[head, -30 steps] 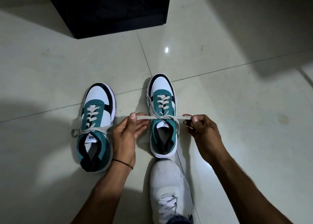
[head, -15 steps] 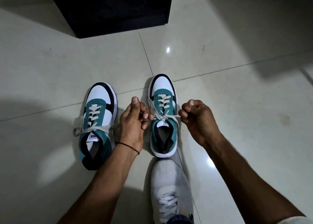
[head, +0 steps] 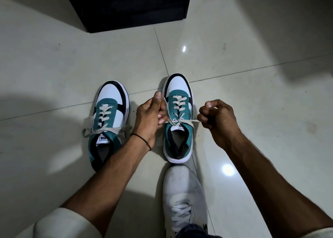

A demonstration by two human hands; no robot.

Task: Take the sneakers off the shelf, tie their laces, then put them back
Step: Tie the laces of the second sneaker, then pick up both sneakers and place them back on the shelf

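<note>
From the head camera I see both teal-and-white sneakers standing side by side on the tiled floor point(head: 234, 57), toes toward the dark shelf unit point(head: 129, 5), so they are off the shelf and the tying is under way. The left sneaker point(head: 108, 124) already carries a bow. I am working on the right sneaker point(head: 178, 117): my left hand point(head: 150, 117) is pinched shut on one lace end beside the eyelets, and my right hand point(head: 216, 118) is clamped on the other end, drawn out sideways from a crossing over the tongue. I judge the first knot is just cinched; next come the loops, keeping tension so it does not slacken.
</note>
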